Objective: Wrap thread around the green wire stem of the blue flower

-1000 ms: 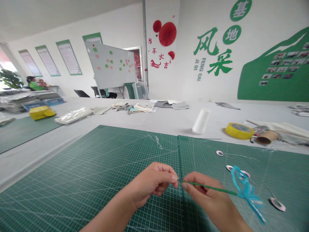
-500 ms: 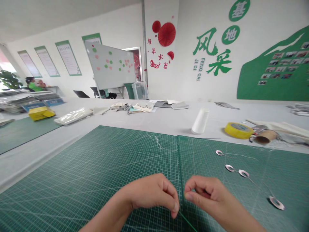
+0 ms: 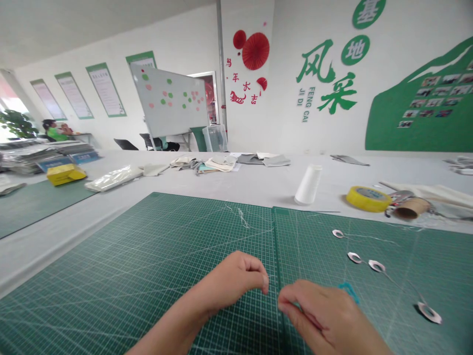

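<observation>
My left hand (image 3: 236, 276) hovers over the green cutting mat (image 3: 177, 236), its thumb and forefinger pinched together. Whatever those fingertips hold, if anything, is too small to make out. Close by on the right, my right hand (image 3: 325, 310) is also closed in a pinch, with a hint of green between its fingers. A small bright teal piece (image 3: 349, 292), perhaps thread or yarn, shows just past the back of this hand, partly hidden by it. Several white oval rings with thread tails, such as this ring (image 3: 377, 266), lie on the mat to the right.
A white thread cone (image 3: 309, 185) stands behind the mat. To its right are a yellow tape roll (image 3: 368, 198) and a cardboard tube (image 3: 411, 208). Loose white thread (image 3: 243, 217) lies on the mat. Fabric pieces (image 3: 221, 162) and a yellow box (image 3: 66, 174) sit farther back.
My left hand has lifted slightly away, and the green thread below its fingertips no longer shows. My right hand has turned palm-down, and the teal piece has come into view beside it.
</observation>
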A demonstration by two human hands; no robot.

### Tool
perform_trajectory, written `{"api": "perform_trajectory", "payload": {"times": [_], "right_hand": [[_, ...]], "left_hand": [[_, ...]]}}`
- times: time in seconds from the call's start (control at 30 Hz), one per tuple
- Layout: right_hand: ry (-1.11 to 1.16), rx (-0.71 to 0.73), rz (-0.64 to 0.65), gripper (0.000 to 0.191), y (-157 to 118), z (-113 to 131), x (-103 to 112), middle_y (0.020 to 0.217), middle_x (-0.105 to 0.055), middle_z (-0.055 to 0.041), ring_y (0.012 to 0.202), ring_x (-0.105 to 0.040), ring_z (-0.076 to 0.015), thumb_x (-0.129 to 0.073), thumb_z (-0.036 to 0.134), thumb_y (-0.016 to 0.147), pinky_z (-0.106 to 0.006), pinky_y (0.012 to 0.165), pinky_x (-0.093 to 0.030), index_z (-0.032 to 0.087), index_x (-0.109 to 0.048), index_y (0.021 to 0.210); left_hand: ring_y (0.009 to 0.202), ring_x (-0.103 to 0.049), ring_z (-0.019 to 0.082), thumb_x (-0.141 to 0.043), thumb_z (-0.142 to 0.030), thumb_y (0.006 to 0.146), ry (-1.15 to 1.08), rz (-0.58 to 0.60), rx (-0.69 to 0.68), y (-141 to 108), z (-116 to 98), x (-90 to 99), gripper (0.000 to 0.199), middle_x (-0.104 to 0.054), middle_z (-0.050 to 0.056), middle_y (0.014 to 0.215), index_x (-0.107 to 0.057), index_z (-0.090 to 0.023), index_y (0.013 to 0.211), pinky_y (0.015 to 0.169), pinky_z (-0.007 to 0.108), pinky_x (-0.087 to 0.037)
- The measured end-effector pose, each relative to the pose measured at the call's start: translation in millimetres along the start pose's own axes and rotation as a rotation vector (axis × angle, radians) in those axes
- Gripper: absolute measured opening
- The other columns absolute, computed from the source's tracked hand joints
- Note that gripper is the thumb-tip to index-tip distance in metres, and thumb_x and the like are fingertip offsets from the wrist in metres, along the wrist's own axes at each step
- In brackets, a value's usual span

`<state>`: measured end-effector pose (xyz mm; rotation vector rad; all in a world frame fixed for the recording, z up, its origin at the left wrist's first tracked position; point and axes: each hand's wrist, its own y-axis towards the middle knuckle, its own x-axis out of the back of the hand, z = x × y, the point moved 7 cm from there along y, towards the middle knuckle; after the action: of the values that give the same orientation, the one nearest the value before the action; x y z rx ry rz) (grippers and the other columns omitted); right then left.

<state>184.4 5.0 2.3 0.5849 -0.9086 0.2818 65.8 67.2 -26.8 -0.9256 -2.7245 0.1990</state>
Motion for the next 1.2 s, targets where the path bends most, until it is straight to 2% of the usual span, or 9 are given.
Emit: {"api": "perform_trajectory", "payload": {"times": [0.2,0.53,0.67,0.77,0.87,0.93,1.07,1.13,1.2], "right_hand": [[-0.015,-0.036,-0.088,0.020,1,-9,-5,0.069,-0.067,0.0016,0.060,-0.064,-0.0145,-0.045,0.018,0.094,-0.025,0.055,-0.044,0.023,-0.062,0.085],[0.028,-0.142,-0.127,0.022,5,-20,-8,0.056,-0.052,0.0043,0.048,-0.047,-0.0135,-0.047,0.024,0.093,-0.024,0.047,-0.036,0.023,-0.062,0.077],[0.173,-0.213,-0.162,0.029,6,-29,-10,0.056,-0.052,0.0031,0.051,-0.049,-0.0140,-0.048,0.028,0.092,-0.024,0.049,-0.038,0.022,-0.061,0.067],[0.226,-0.260,-0.143,0.030,6,-35,-10,0.057,-0.050,0.0031,0.053,-0.047,-0.0142,-0.048,0.031,0.091,-0.024,0.050,-0.037,0.021,-0.062,0.066],[0.218,-0.320,-0.083,0.027,5,-40,-10,0.052,-0.036,0.0065,0.049,-0.037,-0.0130,-0.049,0.034,0.090,-0.024,0.046,-0.030,0.022,-0.067,0.074],[0.228,-0.303,-0.098,0.028,6,-39,-6,0.051,-0.030,0.0075,0.047,-0.033,-0.0124,-0.050,0.036,0.090,-0.024,0.045,-0.028,0.022,-0.068,0.074],[0.247,-0.258,-0.084,0.025,9,-31,-3,0.051,-0.035,0.0070,0.048,-0.035,-0.0120,-0.054,0.033,0.087,-0.024,0.047,-0.029,0.022,-0.069,0.071],[0.252,-0.253,-0.040,0.022,11,-29,-4,0.051,-0.039,0.0065,0.048,-0.038,-0.0119,-0.056,0.030,0.085,-0.024,0.048,-0.030,0.022,-0.069,0.070],[0.246,-0.244,0.008,0.020,11,-28,-5,0.051,-0.042,0.0062,0.048,-0.040,-0.0117,-0.058,0.029,0.084,-0.023,0.048,-0.031,0.022,-0.069,0.068]], "left_hand": [[0.043,-0.017,0.009,-0.052,-0.024,0.077,-0.146,-0.084,0.057,-1,0,3.8,0.013,-0.028,-0.010,0.044,-0.058,-0.018,0.067,0.044,0.024,-0.014],[0.041,-0.013,0.006,-0.055,-0.024,0.078,-0.386,-0.041,0.045,-3,-1,-0.1,0.013,-0.026,-0.011,0.045,-0.056,-0.017,0.068,0.041,0.023,-0.009],[0.041,-0.014,0.006,-0.056,-0.022,0.075,-0.434,0.012,0.051,-4,-3,-3.5,0.011,-0.029,-0.011,0.045,-0.056,-0.016,0.066,0.041,0.023,-0.009],[0.040,-0.013,0.006,-0.059,-0.024,0.075,-0.464,0.102,0.054,-5,-5,-9.3,0.013,-0.027,-0.011,0.043,-0.058,-0.016,0.065,0.041,0.023,-0.008],[0.038,-0.016,0.006,-0.061,-0.022,0.073,-0.449,0.197,0.069,-7,-5,-13.4,0.012,-0.035,-0.010,0.043,-0.061,-0.015,0.064,0.039,0.023,-0.009],[0.038,-0.020,0.006,-0.060,-0.020,0.071,-0.398,0.243,0.083,-9,-4,-13.6,0.010,-0.043,-0.008,0.045,-0.063,-0.016,0.063,0.039,0.024,-0.010],[0.039,-0.024,0.006,-0.058,-0.016,0.068,-0.240,0.327,0.130,-11,4,-13.8,0.009,-0.058,-0.005,0.056,-0.066,-0.017,0.063,0.040,0.024,-0.013],[0.043,-0.031,0.006,-0.057,-0.014,0.068,-0.159,0.367,0.122,-12,5,-15.7,0.011,-0.060,-0.005,0.060,-0.066,-0.018,0.062,0.043,0.023,-0.020],[0.051,-0.042,0.008,-0.055,-0.013,0.067,-0.105,0.403,0.084,-13,4,-19.0,0.014,-0.060,-0.005,0.060,-0.064,-0.019,0.058,0.054,0.022,-0.032]]}}
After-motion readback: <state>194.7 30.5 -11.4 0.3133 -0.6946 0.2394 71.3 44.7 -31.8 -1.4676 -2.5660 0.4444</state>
